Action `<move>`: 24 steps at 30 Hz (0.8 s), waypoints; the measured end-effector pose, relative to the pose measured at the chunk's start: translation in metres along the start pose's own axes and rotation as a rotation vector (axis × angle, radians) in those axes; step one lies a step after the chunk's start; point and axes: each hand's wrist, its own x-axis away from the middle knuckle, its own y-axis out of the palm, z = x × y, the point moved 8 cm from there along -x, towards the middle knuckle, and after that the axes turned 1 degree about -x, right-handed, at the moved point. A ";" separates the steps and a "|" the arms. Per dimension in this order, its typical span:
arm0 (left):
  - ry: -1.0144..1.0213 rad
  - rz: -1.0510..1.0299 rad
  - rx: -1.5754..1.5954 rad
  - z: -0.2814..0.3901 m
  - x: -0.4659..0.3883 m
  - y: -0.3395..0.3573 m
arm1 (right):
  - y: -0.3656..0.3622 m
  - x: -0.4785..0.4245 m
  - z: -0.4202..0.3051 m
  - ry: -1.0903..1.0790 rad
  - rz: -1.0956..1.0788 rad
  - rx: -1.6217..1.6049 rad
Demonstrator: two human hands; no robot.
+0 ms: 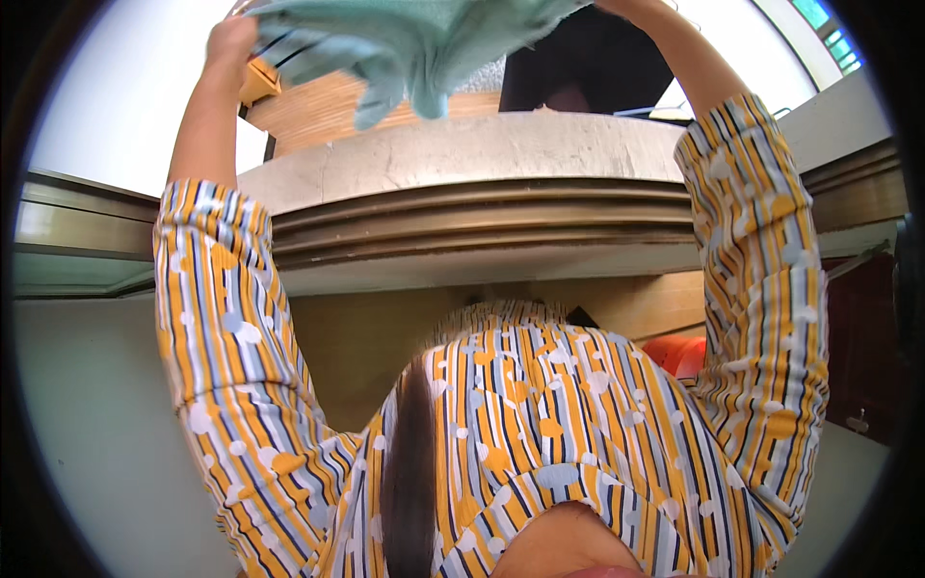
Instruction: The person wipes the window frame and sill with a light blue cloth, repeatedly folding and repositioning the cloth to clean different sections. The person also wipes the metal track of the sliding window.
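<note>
A light teal fleecy cloth or garment [441,43] hangs spread out near the top edge of the view, its lower folds slightly blurred. My left hand [233,45] grips its left end. Two thin dark strips cross the cloth close to those fingers. At the upper right, my right hand [627,6] is at the cloth's other end, closed on it as far as I can see; most of that hand is cut off by the picture's edge. Both arms stretch forward over a pale stone sill [470,148], in striped, dotted sleeves.
Brown metal window tracks [477,217] run between my body and the sill. Beyond it hangs a dark piece of fabric [578,65], above a slatted wooden surface [311,108]. Thin pale blue wire [643,111] shows near my right forearm. An orange-red object [676,354] lies below, right.
</note>
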 end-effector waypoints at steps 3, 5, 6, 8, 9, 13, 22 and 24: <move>-0.195 0.187 0.498 -0.024 -0.004 -0.015 | -0.011 -0.023 0.049 -0.047 0.092 -0.480; -0.285 0.167 0.623 -0.035 0.013 -0.025 | -0.024 0.010 0.015 -0.027 0.033 -0.431; -0.259 0.137 0.588 -0.014 0.026 -0.021 | -0.036 0.019 0.005 -0.202 0.095 -0.446; -0.160 0.120 0.569 0.006 0.051 -0.029 | -0.065 0.060 0.005 -0.097 0.098 -0.315; -0.109 0.110 0.571 0.013 0.063 -0.034 | -0.082 0.085 -0.001 -0.044 0.103 -0.241; -0.132 -0.155 0.767 -0.021 0.105 -0.025 | -0.062 0.136 0.054 -0.190 -0.126 -0.185; -0.102 -0.467 0.314 -0.079 0.203 -0.013 | 0.019 0.263 -0.043 -0.265 -0.509 -0.107; 0.002 -0.629 0.097 -0.064 0.221 -0.004 | 0.032 0.275 -0.050 -0.251 -0.544 0.049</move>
